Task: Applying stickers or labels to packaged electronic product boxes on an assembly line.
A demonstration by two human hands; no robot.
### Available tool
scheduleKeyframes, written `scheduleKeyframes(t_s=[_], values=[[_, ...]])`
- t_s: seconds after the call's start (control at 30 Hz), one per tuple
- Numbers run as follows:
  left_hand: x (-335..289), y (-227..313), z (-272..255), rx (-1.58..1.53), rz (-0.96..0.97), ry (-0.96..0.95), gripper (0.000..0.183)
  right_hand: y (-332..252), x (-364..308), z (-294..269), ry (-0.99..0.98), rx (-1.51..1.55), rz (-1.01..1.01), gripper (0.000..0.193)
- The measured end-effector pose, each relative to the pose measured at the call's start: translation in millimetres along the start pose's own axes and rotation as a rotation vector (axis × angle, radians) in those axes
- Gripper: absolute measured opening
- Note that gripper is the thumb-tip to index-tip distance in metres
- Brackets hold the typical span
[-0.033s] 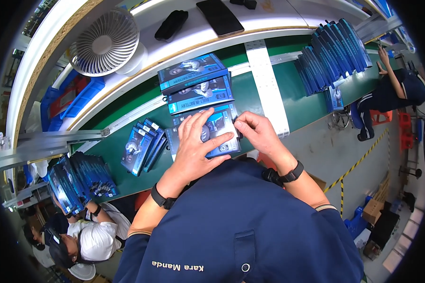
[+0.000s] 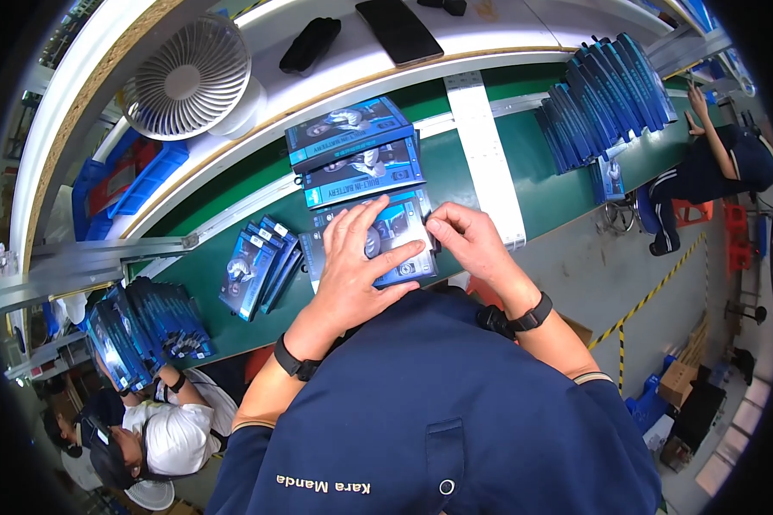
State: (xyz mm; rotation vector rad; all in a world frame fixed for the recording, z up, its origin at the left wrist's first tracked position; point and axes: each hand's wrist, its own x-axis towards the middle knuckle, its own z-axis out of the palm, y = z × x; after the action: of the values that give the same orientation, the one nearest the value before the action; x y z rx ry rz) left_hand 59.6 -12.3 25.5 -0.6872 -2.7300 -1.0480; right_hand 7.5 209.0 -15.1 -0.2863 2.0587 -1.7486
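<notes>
A blue printed cardboard box [image 2: 401,219] lies flat on the green bench in front of me. My left hand [image 2: 352,253] rests across it with fingers stretched out and thumb apart, holding nothing. At the box's right edge, my right hand [image 2: 472,243] has thumb and forefinger pinched together, the other fingers curled. What that pinch holds, if anything, is hidden. Just beyond the hands, two similar boxes, a nearer box [image 2: 365,172] and a farther box [image 2: 348,130], overlap one another. Left of my left hand, several slimmer blue boxes [image 2: 249,273] lean in a fanned group.
A long row of blue boxes [image 2: 610,99] stands at the far right, another stack [image 2: 150,330] at the left. A white fan [image 2: 189,77], black phone [image 2: 399,32] and dark pouch [image 2: 310,45] occupy the shelf. Co-workers sit lower left, where one person [image 2: 176,429] shows, and at right.
</notes>
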Motion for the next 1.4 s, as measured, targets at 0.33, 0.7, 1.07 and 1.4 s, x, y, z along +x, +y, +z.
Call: scheduleKeyframes(t_s=[0.33, 0.7, 1.07, 1.4], values=[[16, -16, -23, -0.057, -0.032, 0.2, 0.06, -6, 11, -27, 0.18, 0.173, -0.023, 0.024], [11, -14, -40, 0.01, -0.018, 0.224, 0.062, -73, 42, 20, -0.217, 0.428, -0.005, 0.055], [-7, -5, -49, -0.008, -0.039, 0.332, 0.062, -96, 39, 50, -0.137, 0.469, -0.163, 0.038], [-34, -10, -40, -0.087, 0.103, 0.582, 0.069, -104, 26, 105, -0.41, 0.862, 0.066, 0.052]])
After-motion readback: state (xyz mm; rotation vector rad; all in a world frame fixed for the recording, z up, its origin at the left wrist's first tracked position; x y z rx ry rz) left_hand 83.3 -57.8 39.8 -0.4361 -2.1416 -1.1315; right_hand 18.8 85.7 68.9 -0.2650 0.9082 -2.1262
